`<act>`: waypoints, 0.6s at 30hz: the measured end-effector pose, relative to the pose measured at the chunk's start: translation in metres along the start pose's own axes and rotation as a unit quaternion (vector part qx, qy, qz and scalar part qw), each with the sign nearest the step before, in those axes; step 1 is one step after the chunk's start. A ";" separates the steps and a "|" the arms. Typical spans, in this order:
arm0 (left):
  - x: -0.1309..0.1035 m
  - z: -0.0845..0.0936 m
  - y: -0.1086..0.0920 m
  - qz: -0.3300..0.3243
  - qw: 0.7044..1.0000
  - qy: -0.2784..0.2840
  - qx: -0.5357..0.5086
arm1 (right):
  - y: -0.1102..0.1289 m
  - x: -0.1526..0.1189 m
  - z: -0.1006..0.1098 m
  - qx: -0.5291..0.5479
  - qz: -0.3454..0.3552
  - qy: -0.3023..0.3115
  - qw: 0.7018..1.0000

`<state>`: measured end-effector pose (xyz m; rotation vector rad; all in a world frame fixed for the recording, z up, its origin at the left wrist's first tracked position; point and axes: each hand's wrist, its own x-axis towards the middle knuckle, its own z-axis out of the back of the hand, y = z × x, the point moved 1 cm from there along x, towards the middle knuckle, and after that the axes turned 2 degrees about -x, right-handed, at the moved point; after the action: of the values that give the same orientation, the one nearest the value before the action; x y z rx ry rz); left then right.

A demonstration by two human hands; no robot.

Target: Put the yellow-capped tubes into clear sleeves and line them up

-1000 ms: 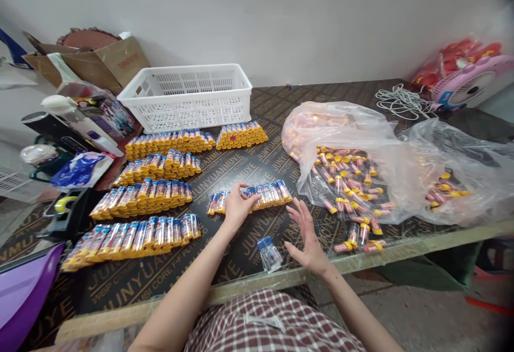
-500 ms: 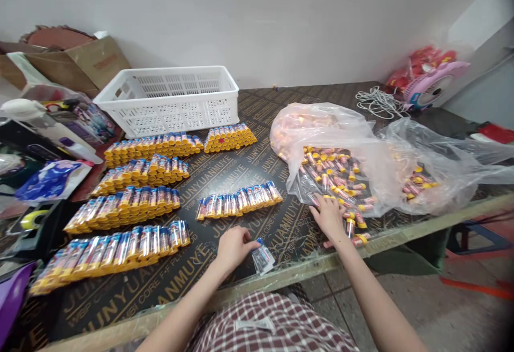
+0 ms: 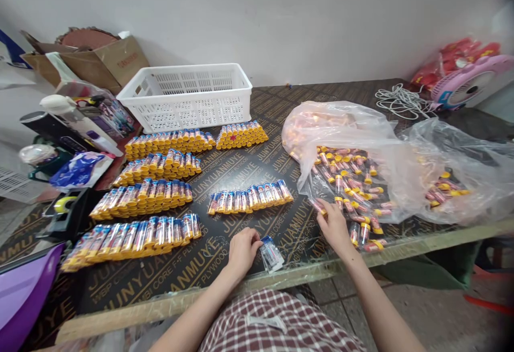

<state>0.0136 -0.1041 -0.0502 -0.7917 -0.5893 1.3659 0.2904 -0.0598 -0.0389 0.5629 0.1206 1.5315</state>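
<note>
Your right hand (image 3: 335,227): fingers curled at one yellow-capped tube (image 3: 316,203), grip unclear; tube forward-left, slanting, cap toward the hand. Your left hand (image 3: 242,251): fingertips at printed labels (image 3: 272,256), hold unclear; labels rightward, on the surface (image 3: 225,167).

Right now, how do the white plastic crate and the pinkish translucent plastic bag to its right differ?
The white plastic crate stands stiff and rectangular; the pinkish translucent plastic bag lies slumped and wrinkled. The crate has slotted walls, while the bag is thin film. The crate opens upward, but the bag opens toward the near edge, showing yellow-capped tubes. Both rest on the dark printed tabletop.
</note>
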 end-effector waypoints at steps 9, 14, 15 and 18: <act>0.012 0.014 -0.012 0.159 0.897 0.013 -0.412 | 0.073 -0.025 0.019 0.326 -0.005 0.042 0.944; 0.022 0.031 -0.021 0.205 0.809 -0.035 -0.550 | 0.099 -0.042 0.019 0.388 0.004 0.049 0.920; 0.024 0.033 -0.021 0.210 0.800 -0.041 -0.560 | 0.101 -0.044 0.018 0.387 0.007 0.046 0.921; 0.028 0.032 -0.018 0.225 0.776 -0.055 -0.587 | 0.106 -0.050 0.015 0.382 0.019 0.029 0.923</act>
<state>0.0038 -0.0719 -0.0180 -1.9662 -1.4725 1.3860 0.1970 -0.1187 0.0047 1.1361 0.7813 1.5125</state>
